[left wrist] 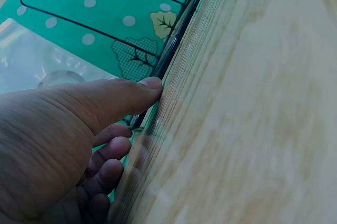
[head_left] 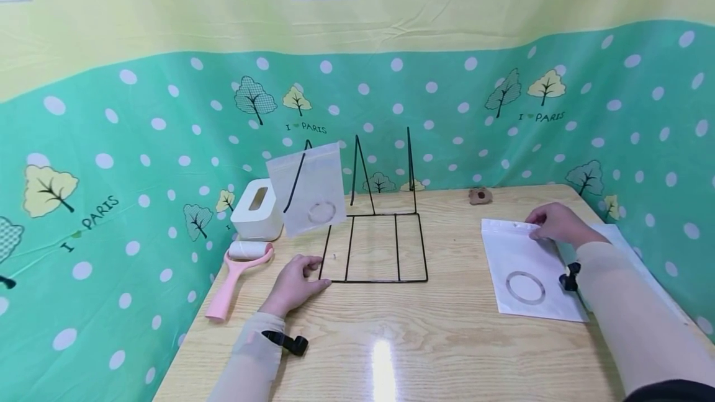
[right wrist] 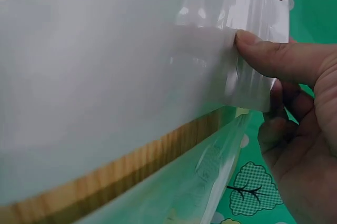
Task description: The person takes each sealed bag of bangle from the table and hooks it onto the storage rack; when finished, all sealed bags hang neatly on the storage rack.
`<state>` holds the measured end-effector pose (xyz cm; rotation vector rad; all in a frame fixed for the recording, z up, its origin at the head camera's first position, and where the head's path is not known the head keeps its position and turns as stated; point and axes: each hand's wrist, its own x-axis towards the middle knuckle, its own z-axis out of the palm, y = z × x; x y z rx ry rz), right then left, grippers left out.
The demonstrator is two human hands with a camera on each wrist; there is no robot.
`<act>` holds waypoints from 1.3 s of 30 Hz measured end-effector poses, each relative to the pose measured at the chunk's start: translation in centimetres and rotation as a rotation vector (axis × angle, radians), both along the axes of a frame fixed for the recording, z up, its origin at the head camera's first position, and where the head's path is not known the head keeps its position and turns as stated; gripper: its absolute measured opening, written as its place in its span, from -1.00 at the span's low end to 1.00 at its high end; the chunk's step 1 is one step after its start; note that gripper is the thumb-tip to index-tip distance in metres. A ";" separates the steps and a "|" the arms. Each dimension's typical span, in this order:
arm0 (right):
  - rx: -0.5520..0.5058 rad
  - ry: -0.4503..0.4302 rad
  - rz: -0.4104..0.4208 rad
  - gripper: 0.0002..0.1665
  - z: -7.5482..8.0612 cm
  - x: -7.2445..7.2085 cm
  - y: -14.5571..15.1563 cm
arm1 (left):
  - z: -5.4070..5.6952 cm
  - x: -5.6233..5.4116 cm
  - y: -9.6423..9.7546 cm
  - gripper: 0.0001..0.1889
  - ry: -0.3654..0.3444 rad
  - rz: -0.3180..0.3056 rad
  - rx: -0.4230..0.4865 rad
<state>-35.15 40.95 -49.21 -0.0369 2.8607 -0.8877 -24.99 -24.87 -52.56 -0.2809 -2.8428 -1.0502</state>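
Note:
A black wire rack with upright pointed prongs stands on the table, and a frosted zip bag with a ring shape on it hangs on its left prong. My left hand grips the rack's front left corner; in the left wrist view its thumb lies on the black rod. At the right, a stack of frosted zip bags shows a grey ring shape on the top one. My right hand pinches the zip edge of a bag, thumb above and fingers partly hidden beneath.
A pink lint roller lies at the left, in front of a white tissue box. Near the back edge sits a small brown object. Further bags lie under my right forearm. A green dotted curtain encloses the table.

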 end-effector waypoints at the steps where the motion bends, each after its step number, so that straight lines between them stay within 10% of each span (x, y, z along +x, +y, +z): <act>1: -0.003 -0.008 0.000 -0.66 0.1 0.1 0.0 | 0.0 0.0 0.0 -0.39 -0.001 0.000 0.000; 18: -0.046 0.048 0.064 -0.66 2.6 1.0 -0.6 | -0.1 0.0 0.0 -0.38 0.000 0.003 0.017; 39: -0.193 0.189 -0.080 -0.38 4.2 4.3 -3.3 | 0.2 0.2 0.1 -0.40 0.004 0.003 -0.003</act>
